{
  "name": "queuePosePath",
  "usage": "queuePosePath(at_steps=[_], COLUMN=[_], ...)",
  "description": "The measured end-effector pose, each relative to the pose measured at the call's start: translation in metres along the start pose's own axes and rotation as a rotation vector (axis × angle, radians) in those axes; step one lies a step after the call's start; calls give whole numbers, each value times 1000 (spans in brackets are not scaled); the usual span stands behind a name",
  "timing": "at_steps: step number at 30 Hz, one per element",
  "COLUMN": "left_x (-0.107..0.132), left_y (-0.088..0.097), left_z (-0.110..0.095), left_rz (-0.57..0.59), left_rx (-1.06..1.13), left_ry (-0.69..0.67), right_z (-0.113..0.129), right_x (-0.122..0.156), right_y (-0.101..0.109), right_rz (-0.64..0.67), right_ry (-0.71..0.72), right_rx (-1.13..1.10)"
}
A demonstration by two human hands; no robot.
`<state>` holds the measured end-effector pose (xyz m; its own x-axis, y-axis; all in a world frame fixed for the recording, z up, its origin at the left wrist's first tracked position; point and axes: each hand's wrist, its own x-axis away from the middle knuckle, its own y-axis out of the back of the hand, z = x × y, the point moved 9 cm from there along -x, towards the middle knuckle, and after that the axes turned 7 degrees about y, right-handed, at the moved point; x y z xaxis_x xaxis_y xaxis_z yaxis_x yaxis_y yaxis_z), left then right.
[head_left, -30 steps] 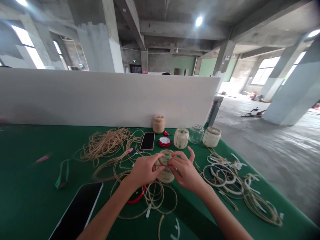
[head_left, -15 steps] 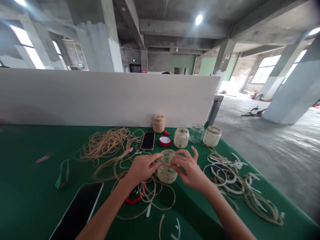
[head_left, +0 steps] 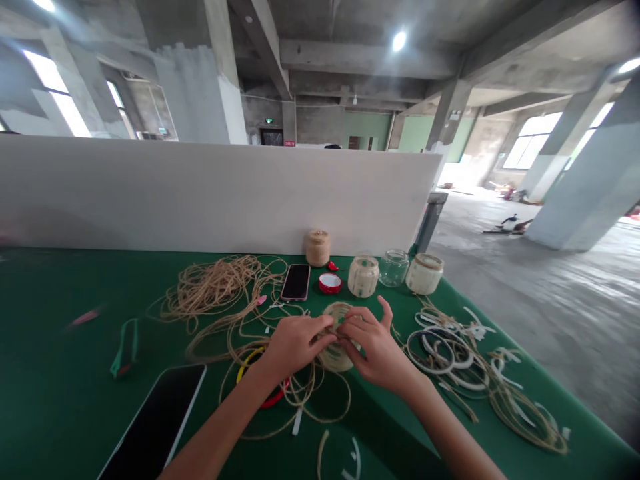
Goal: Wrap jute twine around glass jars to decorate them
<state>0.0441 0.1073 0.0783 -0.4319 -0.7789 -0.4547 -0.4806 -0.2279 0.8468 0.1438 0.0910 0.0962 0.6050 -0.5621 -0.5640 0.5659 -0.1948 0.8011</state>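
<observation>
a: looked where first?

b: at the glass jar [head_left: 336,359], with a pale covering about the sides. found standing on the green tabletop [head_left: 50,320], between both hands, with the mouth upward.

a: saw what of the left hand [head_left: 294,343]?

b: placed at the near left of the rim, with thumb and forefinger drawn almost together around a bit of twine [head_left: 332,330]. could not tell a firm pinch from a light touch.

a: and made out what of the right hand [head_left: 375,343]?

b: saw bent fingers against the opposite side of the rim, with the little finger raised. could not tell the gap at the tips, nor any hold on the twine.

a: noticed what close by?

b: noticed loose loops [head_left: 336,420] of cord before the jar, and a red ring [head_left: 275,398] partly hidden under the left forearm.

a: looked farther out?

b: spotted a red tape roll [head_left: 330,287] beyond the hands, just beside a patchy jar [head_left: 363,279]. then spotted a clear jar [head_left: 393,270] and a pale jar [head_left: 425,275] toward the right, with a twine spool [head_left: 318,249] by the white panel [head_left: 215,193].

a: and at the sides?

b: saw a tangled cord heap [head_left: 215,287] and a phone [head_left: 296,283] on the left, with cord and ring scraps [head_left: 455,357] on the right.
</observation>
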Motion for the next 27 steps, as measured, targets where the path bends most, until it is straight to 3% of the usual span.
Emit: queuePosePath(at_steps=[7,22,27], left_x=[2,2,5], left_y=[13,6,5], left_z=[-1,4,0], left_rz=[-16,-54,-98], left_rx=[-60,-90,-138], left_ry=[-42,-141,-166], right_z=[-1,-8,-7], right_x=[2,5,6], right_y=[1,1,5], right_rz=[27,93,49], right_ry=[10,9,-7], right_rx=[6,-67,-2])
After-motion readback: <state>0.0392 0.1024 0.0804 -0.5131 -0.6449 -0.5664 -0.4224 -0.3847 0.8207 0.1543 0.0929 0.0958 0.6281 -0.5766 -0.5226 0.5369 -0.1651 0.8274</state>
